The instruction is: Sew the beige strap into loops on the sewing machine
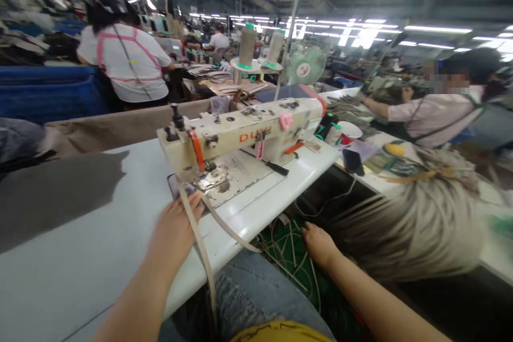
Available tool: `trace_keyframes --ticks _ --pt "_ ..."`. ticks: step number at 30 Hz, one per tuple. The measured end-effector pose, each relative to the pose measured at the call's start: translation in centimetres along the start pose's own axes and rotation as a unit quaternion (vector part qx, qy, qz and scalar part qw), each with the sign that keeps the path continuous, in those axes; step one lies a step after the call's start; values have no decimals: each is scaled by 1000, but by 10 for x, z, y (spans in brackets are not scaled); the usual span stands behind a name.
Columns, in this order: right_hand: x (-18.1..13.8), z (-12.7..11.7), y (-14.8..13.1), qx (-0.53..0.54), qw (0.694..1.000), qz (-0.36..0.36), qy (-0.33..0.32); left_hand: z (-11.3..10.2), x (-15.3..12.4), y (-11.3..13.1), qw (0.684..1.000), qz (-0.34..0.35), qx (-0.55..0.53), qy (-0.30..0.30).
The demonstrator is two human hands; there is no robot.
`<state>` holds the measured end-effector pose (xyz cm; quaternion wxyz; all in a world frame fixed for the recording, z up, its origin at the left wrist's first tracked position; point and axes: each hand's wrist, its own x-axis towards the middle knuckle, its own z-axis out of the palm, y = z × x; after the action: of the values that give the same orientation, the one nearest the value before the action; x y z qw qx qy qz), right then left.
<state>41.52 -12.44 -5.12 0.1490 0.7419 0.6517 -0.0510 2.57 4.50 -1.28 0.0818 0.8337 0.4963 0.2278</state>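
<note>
My left hand [175,227] lies on the white table beside the needle end of a sewing machine [240,133], fingers stretched out flat. A beige strap [200,246] runs down from the needle area across this hand and hangs over the table's front edge. To its right, a second strap length [228,227] curves from the machine to the edge. My right hand [320,246] is lowered beyond the edge, its fingers curled; what they hold, if anything, is hidden. Loose narrow straps [290,248] lie on green material beside that hand.
A thick bundle of grey-beige strips [417,224] hangs at right, near my right forearm. A phone [353,162] with a cable lies above it. A black-handled tool [276,168] rests by the machine. Thread cones [247,45] and a fan [306,67] stand behind. Co-workers sit nearby.
</note>
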Motion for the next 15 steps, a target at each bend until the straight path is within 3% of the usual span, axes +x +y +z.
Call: trace_keyframes --ticks 3,6,11,15 --pt "-11 26 40 -47 995 72 -52 3 1 -6 1000 20 6 -18" --pt "-20 35 81 -85 987 119 -68 6 1 -10 999 32 11 -12" --pt "-19 17 148 -129 980 147 -45 15 0 -19 999 43 22 8" --pt "-5 -1 192 -150 978 145 -26 21 2 -30 999 48 18 -11"
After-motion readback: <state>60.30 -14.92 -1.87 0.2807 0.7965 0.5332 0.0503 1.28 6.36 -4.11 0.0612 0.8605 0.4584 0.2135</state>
